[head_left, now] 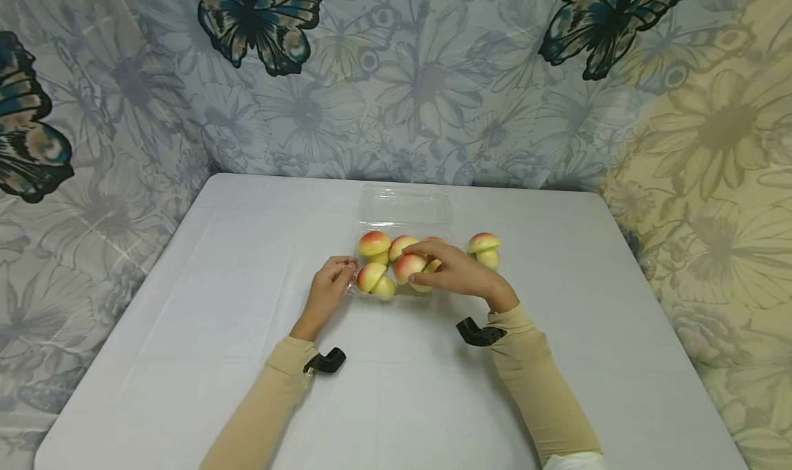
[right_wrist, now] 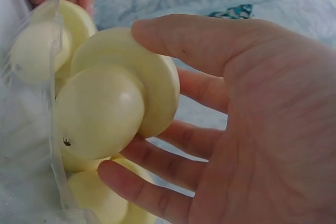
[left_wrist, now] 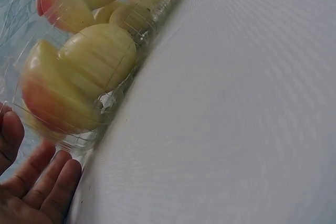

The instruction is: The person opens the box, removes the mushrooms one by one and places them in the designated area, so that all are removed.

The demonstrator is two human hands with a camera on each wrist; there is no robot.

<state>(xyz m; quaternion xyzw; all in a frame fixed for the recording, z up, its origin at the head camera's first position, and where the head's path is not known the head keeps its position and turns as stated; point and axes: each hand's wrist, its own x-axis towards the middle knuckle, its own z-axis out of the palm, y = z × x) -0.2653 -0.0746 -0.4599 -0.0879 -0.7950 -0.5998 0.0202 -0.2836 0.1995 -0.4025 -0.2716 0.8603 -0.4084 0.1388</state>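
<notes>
My right hand [head_left: 459, 272] grips a toy mushroom [right_wrist: 100, 111] with a red-and-yellow cap and a pale yellow stem, its thumb on the cap and fingers round the far side. That mushroom is over the right part of a clear plastic container [head_left: 405, 212], whose lid stands open at the back. Several similar mushrooms lie inside, one at the front left [head_left: 375, 280] and one behind it [head_left: 374, 244]. At the container's left edge, my left hand [head_left: 326, 288] pinches the plastic wall between thumb and fingers.
One more mushroom [head_left: 485, 249] stands on the white table [head_left: 557, 374], right of the container. Behind the table hangs a floral backdrop [head_left: 427, 99] with butterflies. A black wrist camera [head_left: 479, 332] is strapped to the right sleeve, another [head_left: 328, 361] to the left.
</notes>
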